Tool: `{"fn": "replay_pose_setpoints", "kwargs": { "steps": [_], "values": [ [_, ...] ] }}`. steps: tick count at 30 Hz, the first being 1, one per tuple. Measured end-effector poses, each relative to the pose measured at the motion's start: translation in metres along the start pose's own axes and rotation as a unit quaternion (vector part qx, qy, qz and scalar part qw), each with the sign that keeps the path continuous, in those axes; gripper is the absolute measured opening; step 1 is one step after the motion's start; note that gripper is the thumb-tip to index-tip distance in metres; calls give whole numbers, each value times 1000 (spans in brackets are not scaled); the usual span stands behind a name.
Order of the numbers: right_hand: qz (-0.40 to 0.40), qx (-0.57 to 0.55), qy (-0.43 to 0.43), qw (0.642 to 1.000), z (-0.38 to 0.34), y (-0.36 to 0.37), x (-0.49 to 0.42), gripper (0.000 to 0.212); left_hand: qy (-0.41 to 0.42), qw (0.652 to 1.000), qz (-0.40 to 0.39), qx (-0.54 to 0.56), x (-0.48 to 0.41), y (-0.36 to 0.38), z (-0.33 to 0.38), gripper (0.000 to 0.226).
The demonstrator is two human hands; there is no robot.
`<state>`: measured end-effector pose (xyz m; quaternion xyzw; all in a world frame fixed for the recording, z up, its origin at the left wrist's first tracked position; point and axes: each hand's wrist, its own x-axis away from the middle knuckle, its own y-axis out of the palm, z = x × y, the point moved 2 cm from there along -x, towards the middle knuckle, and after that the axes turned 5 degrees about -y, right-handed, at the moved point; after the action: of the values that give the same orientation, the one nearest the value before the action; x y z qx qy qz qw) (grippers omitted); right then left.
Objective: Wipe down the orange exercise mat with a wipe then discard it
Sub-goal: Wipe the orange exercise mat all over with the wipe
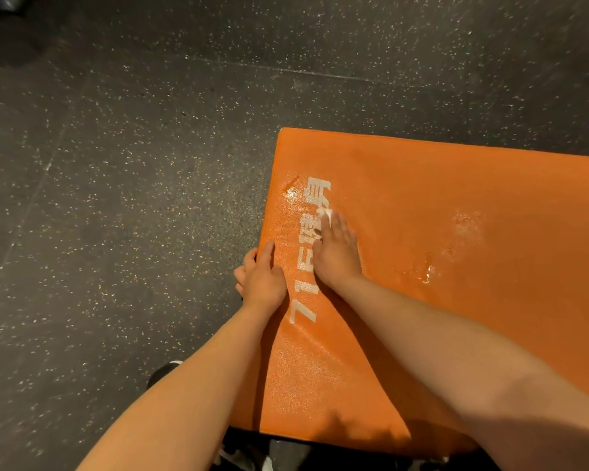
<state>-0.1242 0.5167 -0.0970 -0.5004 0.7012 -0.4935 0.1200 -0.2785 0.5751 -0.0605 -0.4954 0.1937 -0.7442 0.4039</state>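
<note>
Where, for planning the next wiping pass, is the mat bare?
Bare: the orange mat between its far edge and the wet patches. Crowded: the left edge, where the left hand grips it and the right hand presses the wipe on the lettering.

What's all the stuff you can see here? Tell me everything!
mat: one, orange, right of middle
lettering: one row, white, along the mat's left end
wipe: one, white, on the mat, peeking out from under fingertips
wet patches: several, shiny, on the mat
floor: one, dark grey with pale speckles, all around the mat
shoe: one partly seen, black with white, bottom, left of the mat
left hand: one, holds the mat's left edge
right hand: one, flat, presses the wipe onto the mat
</note>
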Motion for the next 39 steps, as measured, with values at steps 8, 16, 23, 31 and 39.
{"fn": "replay_pose_setpoints", "kwargs": {
  "steps": [8,16,23,31,39],
  "values": [
    [-61,39,-173,982,-36,17,-10,54,24,999,7,29,-43,-7,21,55],
    [-7,-2,-95,995,-40,11,-40,62,50,998,17,29,-54,-14,16,56],
    [-24,104,-193,975,-37,8,-56,59,69,997,9,31,-59,-18,9,51],
    [-59,8,-196,979,-60,21,-36,69,76,997,6,27,-59,-17,6,51],
    [44,52,-34,997,-28,4,-33,62,79,997,8,-4,-55,-17,8,52]
  ]
}}
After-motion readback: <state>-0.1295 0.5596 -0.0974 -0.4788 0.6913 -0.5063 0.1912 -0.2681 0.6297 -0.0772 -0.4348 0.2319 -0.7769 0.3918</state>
